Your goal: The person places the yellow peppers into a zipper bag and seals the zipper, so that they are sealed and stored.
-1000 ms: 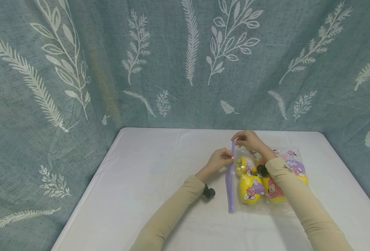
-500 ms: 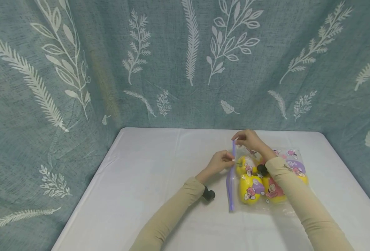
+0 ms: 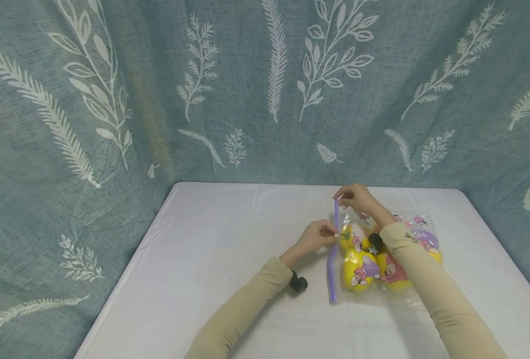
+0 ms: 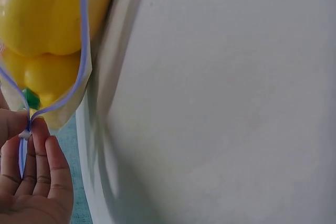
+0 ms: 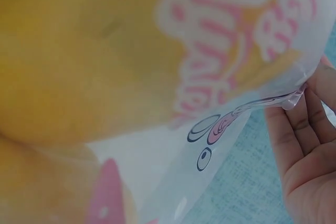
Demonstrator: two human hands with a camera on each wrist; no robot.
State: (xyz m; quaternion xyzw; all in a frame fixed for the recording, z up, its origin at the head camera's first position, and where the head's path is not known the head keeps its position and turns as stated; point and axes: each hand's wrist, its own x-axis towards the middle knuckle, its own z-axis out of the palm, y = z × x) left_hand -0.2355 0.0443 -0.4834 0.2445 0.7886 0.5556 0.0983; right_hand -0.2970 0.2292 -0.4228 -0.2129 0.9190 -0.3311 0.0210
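A clear zip bag (image 3: 423, 237) with pink and purple cartoon prints lies on the right half of the table. Inside are several yellow bell peppers (image 3: 358, 271); one shows a green stem (image 4: 30, 98) in the left wrist view. The purple zip strip (image 3: 332, 279) runs along the bag's left edge. My left hand (image 3: 313, 237) pinches the small whitish slider (image 4: 24, 135) on this strip, whose two sides part beyond it towards the peppers. At the strip's far end, my right hand (image 3: 359, 198) pinches the bag's corner between thumb and fingers.
The table (image 3: 211, 239) has a white cover. Behind and beside it hangs a blue-green curtain (image 3: 247, 99) with white leaf patterns. A small black device (image 3: 298, 283) sits at the left wrist, another (image 3: 376, 242) at the right.
My left hand has slid a short way along the zip strip towards the near end. The strip has shifted slightly to the right. My right hand keeps its hold on the corner, almost unmoved.
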